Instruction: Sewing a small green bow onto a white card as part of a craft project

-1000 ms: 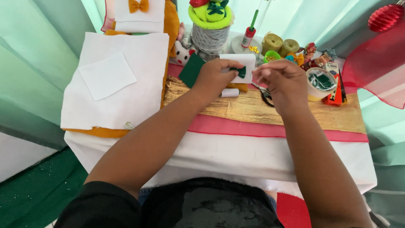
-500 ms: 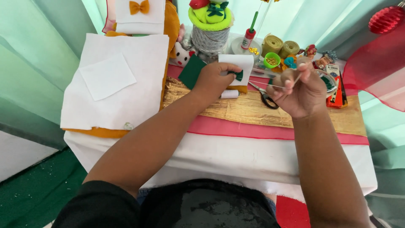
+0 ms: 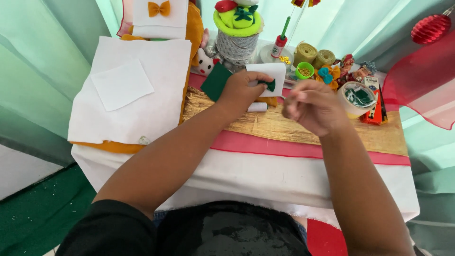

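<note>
My left hand (image 3: 241, 90) rests on the table's far side and pinches a white felt piece (image 3: 271, 72) with a small dark green felt shape (image 3: 270, 85) on it. A dark green felt square (image 3: 215, 80) lies just left of that hand, and a small white roll (image 3: 258, 107) lies under it. My right hand (image 3: 313, 105) hovers blurred over the gold cloth strip (image 3: 284, 127), fingers curled and fingertips pinched toward the left hand. Whether it holds anything is hidden.
A large white felt sheet (image 3: 151, 109) with a smaller white square (image 3: 121, 84) covers the left. At the back stand a glue bottle (image 3: 280, 43), ribbon rolls (image 3: 306, 53), a green bead cup (image 3: 304, 71) and a tape roll (image 3: 356, 98). A red ornament (image 3: 429, 28) hangs right.
My right hand has moved left and nearer, away from the scissors seen under it half a second ago; they are hidden now. My left hand keeps its hold on the white felt piece.
</note>
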